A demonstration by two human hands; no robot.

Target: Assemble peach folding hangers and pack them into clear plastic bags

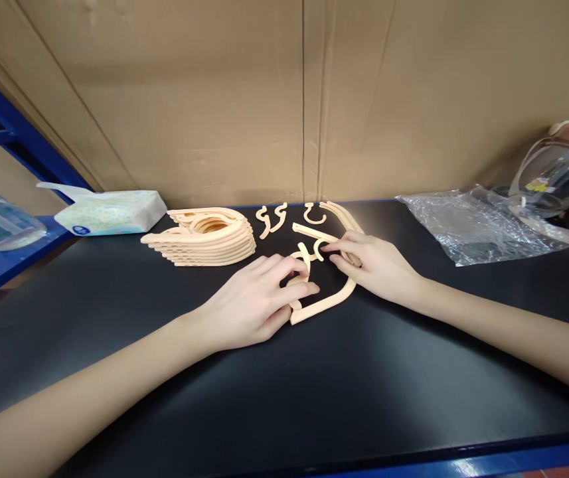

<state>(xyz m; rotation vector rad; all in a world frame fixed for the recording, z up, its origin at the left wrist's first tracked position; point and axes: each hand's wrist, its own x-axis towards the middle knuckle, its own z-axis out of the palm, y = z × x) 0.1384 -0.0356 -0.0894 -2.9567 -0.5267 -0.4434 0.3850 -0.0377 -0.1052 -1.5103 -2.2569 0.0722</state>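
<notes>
Pale peach plastic parts of clothes hangers lie on the black tabletop. My left hand [267, 295] has its fingers curled around a small curved hanger piece [305, 255], partly hidden behind the fingers. To its right, my right hand [376, 265] pinches a hanger hook [318, 250] at its fingertips. A long bent hanger arm [326, 304] lies on the table below both hands. Another straight-ended hanger arm [311, 232] reaches out from under my right hand. Behind it are more curved hanger arms [341, 216], partly covered by the hand.
A neat stack of hangers [204, 239] stands left of my hands. Loose hooks [278, 218] lie at the back, with another hook [314, 214] beside them. A tissue pack [119, 212] sits back left; a crinkled clear plastic bag [478, 226] and a transparent bag [558, 172] are right.
</notes>
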